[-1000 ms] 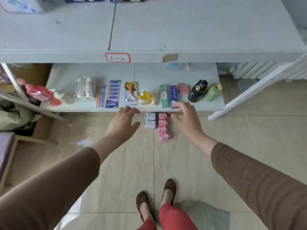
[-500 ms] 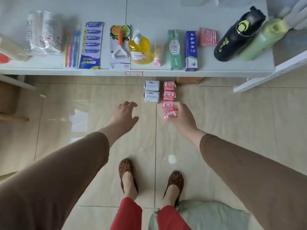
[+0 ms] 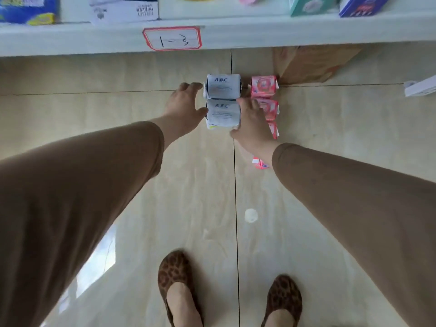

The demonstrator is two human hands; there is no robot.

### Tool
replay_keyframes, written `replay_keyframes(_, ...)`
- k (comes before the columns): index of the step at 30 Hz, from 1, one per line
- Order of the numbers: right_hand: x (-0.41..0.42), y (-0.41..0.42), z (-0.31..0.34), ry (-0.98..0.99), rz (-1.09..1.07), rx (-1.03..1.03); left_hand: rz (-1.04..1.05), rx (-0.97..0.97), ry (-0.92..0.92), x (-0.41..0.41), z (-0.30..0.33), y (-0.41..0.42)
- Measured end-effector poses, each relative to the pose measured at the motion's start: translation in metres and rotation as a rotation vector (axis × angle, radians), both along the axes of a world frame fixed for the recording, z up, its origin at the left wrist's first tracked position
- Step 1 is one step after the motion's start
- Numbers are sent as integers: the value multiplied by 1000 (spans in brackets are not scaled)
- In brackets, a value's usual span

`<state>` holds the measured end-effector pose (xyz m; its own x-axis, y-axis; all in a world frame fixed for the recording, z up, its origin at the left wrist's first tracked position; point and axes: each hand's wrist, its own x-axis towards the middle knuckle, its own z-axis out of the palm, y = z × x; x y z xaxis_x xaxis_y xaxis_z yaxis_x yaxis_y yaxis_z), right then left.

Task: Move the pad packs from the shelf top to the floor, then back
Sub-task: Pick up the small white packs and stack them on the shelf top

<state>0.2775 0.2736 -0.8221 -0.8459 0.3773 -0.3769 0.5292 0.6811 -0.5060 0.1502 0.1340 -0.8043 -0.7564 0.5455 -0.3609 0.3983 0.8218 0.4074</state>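
Observation:
Two white "ABC" pad packs lie on the tiled floor in a column, the far one (image 3: 223,86) and the near one (image 3: 223,114). Right of them runs a column of pink pad packs: the far pink pack (image 3: 263,86) shows fully, the others are partly hidden by my right hand, and one pink corner (image 3: 259,163) peeks out under my wrist. My left hand (image 3: 184,107) rests against the left side of both white packs, fingers spread. My right hand (image 3: 252,123) presses the near white pack's right side, fingers between the white and pink columns. All packs rest on the floor.
The white shelf edge (image 3: 70,41) with a red-bordered label "1-3" (image 3: 172,38) runs across the top, boxes standing on it. A brown cardboard piece (image 3: 313,64) lies under the shelf. A white bar end (image 3: 420,87) sticks in at right. My feet in leopard-print shoes (image 3: 177,286) stand near.
The view has dropped closer to the floor. My right hand left the nearest pink pack and moved to the white packs; my left hand reached forward to their left side.

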Motion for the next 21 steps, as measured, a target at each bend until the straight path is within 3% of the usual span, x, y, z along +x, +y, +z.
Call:
replay_keyframes(6,-13,-8,-34,8,114,328,-21,57,-8,-34,-36,28)
replay_keyframes(8,-13,-15,-41,10,139,351,-36,53,-32,-38,-45,40)
replay_keyframes(12,-3,-33,-54,19,105,268,-42,-31,-54,-36,-65,58)
replay_keyframes(16,17,-43,-56,-10,127,109,37,17,-9,-25,-74,56)
replay_keyframes(21,76,-44,-20,-28,26,-205,88,21,-51,5,-44,13)
